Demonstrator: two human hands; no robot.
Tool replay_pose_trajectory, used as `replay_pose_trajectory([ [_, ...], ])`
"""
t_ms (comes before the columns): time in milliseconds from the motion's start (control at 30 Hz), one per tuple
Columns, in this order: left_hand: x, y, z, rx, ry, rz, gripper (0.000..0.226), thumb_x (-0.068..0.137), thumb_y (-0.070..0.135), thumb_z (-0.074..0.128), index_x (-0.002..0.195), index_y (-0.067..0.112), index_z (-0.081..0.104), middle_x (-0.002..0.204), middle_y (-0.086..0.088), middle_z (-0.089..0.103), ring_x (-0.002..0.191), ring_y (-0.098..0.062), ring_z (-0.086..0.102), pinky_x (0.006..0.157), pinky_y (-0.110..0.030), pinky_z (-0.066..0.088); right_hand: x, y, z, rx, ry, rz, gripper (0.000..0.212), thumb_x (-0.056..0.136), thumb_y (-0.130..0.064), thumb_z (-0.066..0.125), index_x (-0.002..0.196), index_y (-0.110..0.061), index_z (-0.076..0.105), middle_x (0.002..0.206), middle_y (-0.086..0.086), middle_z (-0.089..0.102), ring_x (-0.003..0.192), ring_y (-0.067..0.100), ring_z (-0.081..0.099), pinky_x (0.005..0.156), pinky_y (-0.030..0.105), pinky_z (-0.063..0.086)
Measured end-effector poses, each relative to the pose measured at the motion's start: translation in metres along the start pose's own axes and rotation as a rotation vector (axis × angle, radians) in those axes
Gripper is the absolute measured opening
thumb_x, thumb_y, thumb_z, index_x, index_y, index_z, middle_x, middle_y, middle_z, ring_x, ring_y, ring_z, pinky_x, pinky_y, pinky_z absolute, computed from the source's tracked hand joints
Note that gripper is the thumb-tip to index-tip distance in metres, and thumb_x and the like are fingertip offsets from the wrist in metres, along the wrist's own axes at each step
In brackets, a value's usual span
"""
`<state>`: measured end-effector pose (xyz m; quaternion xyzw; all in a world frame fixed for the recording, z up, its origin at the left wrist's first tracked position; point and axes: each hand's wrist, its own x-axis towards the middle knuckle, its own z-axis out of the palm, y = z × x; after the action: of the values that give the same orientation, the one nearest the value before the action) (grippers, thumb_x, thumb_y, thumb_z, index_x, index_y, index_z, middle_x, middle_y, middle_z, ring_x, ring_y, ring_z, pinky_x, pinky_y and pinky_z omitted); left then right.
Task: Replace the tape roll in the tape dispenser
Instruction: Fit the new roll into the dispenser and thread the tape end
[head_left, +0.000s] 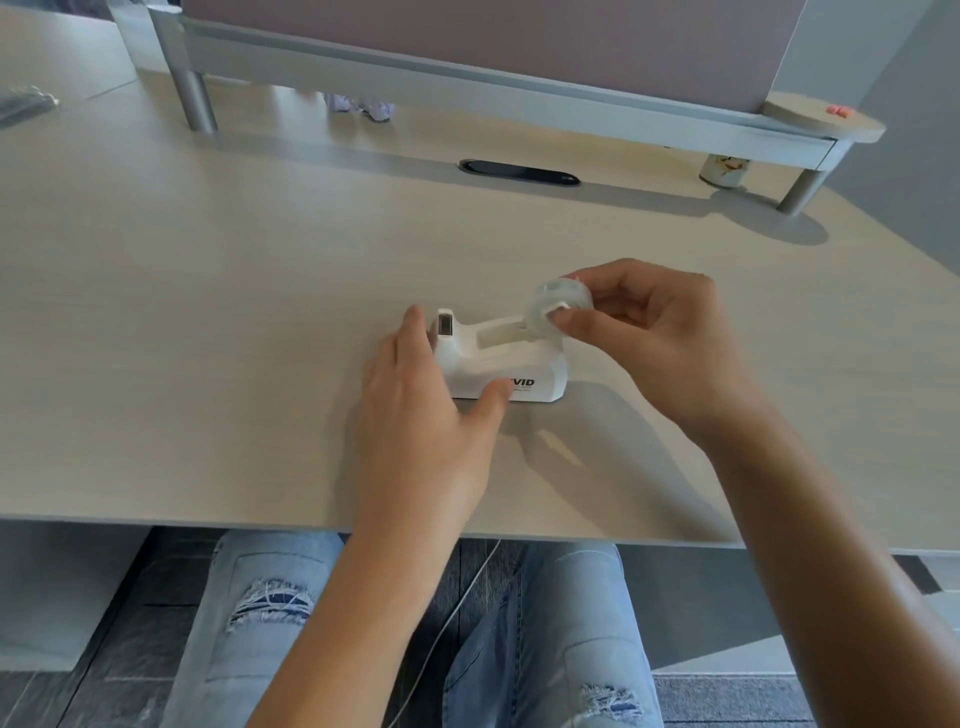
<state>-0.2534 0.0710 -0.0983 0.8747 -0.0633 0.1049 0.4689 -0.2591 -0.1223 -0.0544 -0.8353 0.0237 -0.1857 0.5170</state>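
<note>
A white tape dispenser with dark lettering on its side stands on the pale wooden desk, its cutter end pointing left. Its roll slot shows no roll inside. My left hand wraps the cutter end, fingers on the far side and thumb pressed on the near face. My right hand pinches a clear tape roll between thumb and fingers, just above the slot's right end. The roll is tilted, its hole facing left and toward me.
A raised monitor shelf on grey legs spans the back of the desk. A dark cable grommet lies in front of it. A small patterned cup stands under the shelf at right. The desk's front edge is over my knees.
</note>
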Motion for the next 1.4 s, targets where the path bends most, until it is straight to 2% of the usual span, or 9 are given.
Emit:
replay_pose_trajectory([
  [100, 0.013, -0.008, -0.003, -0.001, -0.008, 0.015, 0.064, 0.084, 0.038, 0.078, 0.141, 0.024, 0.054, 0.13, 0.003, 0.067, 0.121, -0.027, 0.062, 0.098, -0.049, 0.052, 0.005, 0.0, -0.001, -0.018, -0.038, -0.002, 0.016, 0.085, -0.015, 0.085, 0.1, -0.013, 0.08, 0.099, 0.001, 0.083, 0.094, 0.024, 0.079, 0.092, 0.041, 0.063],
  [167, 0.016, -0.011, -0.004, -0.011, -0.019, 0.015, 0.056, 0.083, 0.038, 0.078, 0.135, 0.027, 0.06, 0.125, 0.005, 0.07, 0.118, -0.025, 0.064, 0.096, -0.049, 0.054, 0.007, 0.0, -0.001, -0.04, -0.067, 0.01, 0.016, 0.085, -0.017, 0.086, 0.098, -0.013, 0.079, 0.094, 0.001, 0.083, 0.085, 0.021, 0.079, 0.082, 0.036, 0.061],
  [233, 0.016, -0.011, -0.003, -0.01, -0.009, 0.03, 0.056, 0.083, 0.038, 0.078, 0.134, 0.027, 0.061, 0.124, 0.005, 0.07, 0.117, -0.026, 0.064, 0.095, -0.048, 0.054, 0.008, -0.001, -0.001, -0.075, -0.086, -0.01, 0.014, 0.085, -0.019, 0.086, 0.096, -0.014, 0.079, 0.093, 0.0, 0.082, 0.081, 0.017, 0.077, 0.078, 0.034, 0.061],
  [400, 0.015, -0.015, 0.0, -0.011, 0.019, 0.057, 0.056, 0.084, 0.04, 0.077, 0.135, 0.027, 0.06, 0.122, 0.006, 0.069, 0.115, -0.024, 0.064, 0.093, -0.048, 0.054, 0.011, -0.003, 0.0, -0.176, -0.144, -0.094, 0.013, 0.087, -0.021, 0.084, 0.099, -0.021, 0.078, 0.097, 0.0, 0.08, 0.086, 0.022, 0.073, 0.081, 0.042, 0.06],
  [633, 0.016, -0.018, 0.001, -0.005, 0.029, 0.07, 0.056, 0.084, 0.041, 0.076, 0.135, 0.026, 0.06, 0.122, 0.006, 0.07, 0.115, -0.024, 0.063, 0.093, -0.048, 0.054, 0.02, -0.016, -0.006, -0.442, -0.263, -0.223, 0.017, 0.087, -0.024, 0.082, 0.105, -0.023, 0.08, 0.098, -0.006, 0.077, 0.083, 0.012, 0.072, 0.074, 0.023, 0.058],
  [1067, 0.016, -0.019, 0.001, -0.015, 0.023, 0.066, 0.053, 0.085, 0.037, 0.076, 0.134, 0.029, 0.06, 0.118, 0.005, 0.068, 0.113, -0.024, 0.062, 0.091, -0.048, 0.054, 0.026, -0.041, 0.003, -0.671, -0.352, -0.206, 0.017, 0.084, -0.022, 0.077, 0.098, -0.029, 0.083, 0.09, -0.011, 0.076, 0.08, 0.002, 0.068, 0.07, 0.016, 0.053],
  [1133, 0.016, -0.02, 0.001, -0.016, 0.019, 0.068, 0.052, 0.085, 0.037, 0.075, 0.134, 0.028, 0.06, 0.117, 0.005, 0.068, 0.113, -0.024, 0.062, 0.091, -0.048, 0.054, 0.029, -0.048, 0.006, -0.741, -0.384, -0.203, 0.016, 0.084, -0.024, 0.075, 0.097, -0.03, 0.083, 0.088, -0.012, 0.076, 0.079, 0.001, 0.067, 0.072, 0.021, 0.056],
  [1267, 0.016, -0.02, 0.001, 0.004, 0.016, 0.072, 0.052, 0.086, 0.039, 0.073, 0.134, 0.028, 0.06, 0.116, 0.006, 0.067, 0.111, -0.023, 0.062, 0.089, -0.043, 0.053, 0.033, -0.059, 0.011, -0.863, -0.432, -0.179, 0.019, 0.083, -0.028, 0.069, 0.098, -0.031, 0.081, 0.09, -0.01, 0.073, 0.085, 0.01, 0.067, 0.079, 0.04, 0.062],
  [1400, 0.016, -0.02, 0.001, 0.011, 0.016, 0.077, 0.051, 0.086, 0.04, 0.072, 0.134, 0.027, 0.06, 0.117, 0.006, 0.068, 0.111, -0.023, 0.061, 0.09, -0.043, 0.053, 0.038, -0.066, 0.018, -0.965, -0.487, -0.185, 0.018, 0.079, -0.028, 0.067, 0.095, -0.033, 0.074, 0.096, -0.003, 0.07, 0.082, 0.021, 0.071, 0.076, 0.045, 0.063],
])
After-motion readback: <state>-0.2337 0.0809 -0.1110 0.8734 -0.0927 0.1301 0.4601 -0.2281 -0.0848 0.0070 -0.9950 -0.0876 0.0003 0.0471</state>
